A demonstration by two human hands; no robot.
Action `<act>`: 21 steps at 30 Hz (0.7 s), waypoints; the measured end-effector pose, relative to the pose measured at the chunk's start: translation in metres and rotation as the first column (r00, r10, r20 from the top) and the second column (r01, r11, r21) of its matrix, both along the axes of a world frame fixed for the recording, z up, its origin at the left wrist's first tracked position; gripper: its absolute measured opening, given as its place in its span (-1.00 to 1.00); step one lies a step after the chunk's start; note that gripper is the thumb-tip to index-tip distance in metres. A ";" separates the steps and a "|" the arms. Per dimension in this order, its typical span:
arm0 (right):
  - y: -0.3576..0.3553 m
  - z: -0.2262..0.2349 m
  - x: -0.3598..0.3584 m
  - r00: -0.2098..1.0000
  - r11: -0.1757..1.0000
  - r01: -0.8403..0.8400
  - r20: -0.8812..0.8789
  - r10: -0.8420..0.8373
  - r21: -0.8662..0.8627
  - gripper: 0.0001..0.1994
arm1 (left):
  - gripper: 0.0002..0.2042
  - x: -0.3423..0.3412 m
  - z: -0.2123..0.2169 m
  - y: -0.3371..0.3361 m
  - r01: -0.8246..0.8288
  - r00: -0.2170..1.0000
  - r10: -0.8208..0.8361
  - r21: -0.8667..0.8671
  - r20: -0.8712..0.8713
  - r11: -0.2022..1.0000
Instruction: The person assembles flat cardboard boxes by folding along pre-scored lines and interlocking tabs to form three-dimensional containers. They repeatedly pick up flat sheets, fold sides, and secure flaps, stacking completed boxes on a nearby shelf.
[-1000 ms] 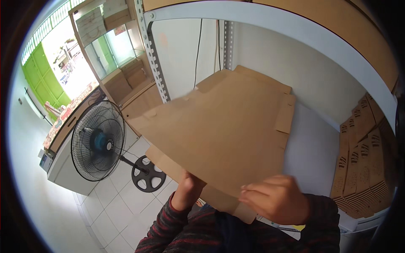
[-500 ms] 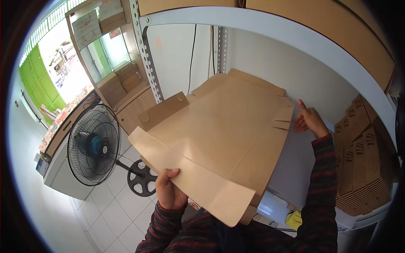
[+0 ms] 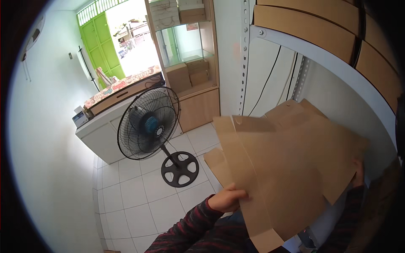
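"While the left hand pinches the cardboard sheet by its left edge, where's the right hand?"

"At the right edge, fingers partly hidden, grip unclear; the sheet spans between them, apart from the fan."

The cardboard hides right-hand fingers (partly, it seems).

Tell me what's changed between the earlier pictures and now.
The right hand, free of the cardboard sheet a moment ago, is now at its right edge and appears to grip it. The camera view has swung left, so things sit further right in the picture. The left hand still holds the sheet's near left edge; the floor fan stands where it was.
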State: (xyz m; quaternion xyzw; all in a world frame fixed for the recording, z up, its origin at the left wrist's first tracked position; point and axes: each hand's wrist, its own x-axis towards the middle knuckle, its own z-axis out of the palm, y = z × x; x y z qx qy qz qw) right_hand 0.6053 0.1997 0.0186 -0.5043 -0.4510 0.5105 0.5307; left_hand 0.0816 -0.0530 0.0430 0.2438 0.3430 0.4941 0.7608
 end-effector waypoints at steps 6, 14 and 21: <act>-0.010 0.016 0.062 0.984 0.933 0.137 0.063 -0.167 0.333 -0.49 | -0.51 0.010 -0.031 0.029 0.051 0.996 -0.054 0.042 0.066 0.998; -0.094 -0.018 0.065 0.910 0.911 0.391 -0.205 -0.361 0.128 -0.51 | -0.18 0.017 -0.020 0.049 -0.174 0.978 0.190 0.167 -0.089 0.971; -0.129 -0.078 0.090 0.850 0.926 0.378 -0.400 -0.343 0.010 -0.42 | -0.13 0.011 -0.019 0.015 0.187 0.949 -0.079 0.344 -0.306 0.920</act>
